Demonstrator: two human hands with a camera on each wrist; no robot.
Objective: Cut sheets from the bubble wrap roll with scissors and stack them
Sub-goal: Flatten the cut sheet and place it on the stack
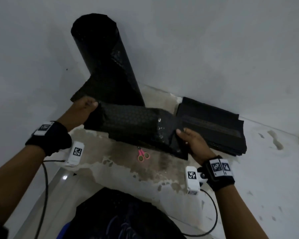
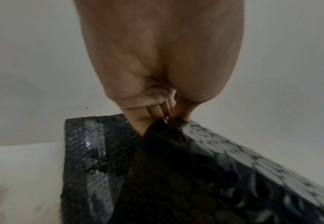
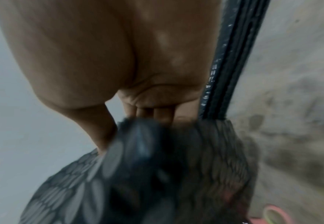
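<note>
A tall black bubble wrap roll (image 1: 102, 54) stands against the white wall, its loose end (image 1: 86, 88) hanging to the left. A cut black sheet (image 1: 133, 125) hangs in the air between my hands. My left hand (image 1: 87, 105) pinches its left corner, which the left wrist view shows as the sheet (image 2: 214, 166) under my fingers (image 2: 153, 112). My right hand (image 1: 184, 133) pinches the right corner; the right wrist view shows the blurred sheet (image 3: 138, 166) there. A stack of cut sheets (image 1: 214, 128) lies on the floor at the right. Pink scissors (image 1: 142, 155) lie under the held sheet.
The floor (image 1: 145, 171) has worn, stained patches and a white wall (image 1: 214, 49) rises close behind. Cables (image 1: 212, 214) run from the wrist cameras. My dark clothing (image 1: 121, 216) fills the bottom centre.
</note>
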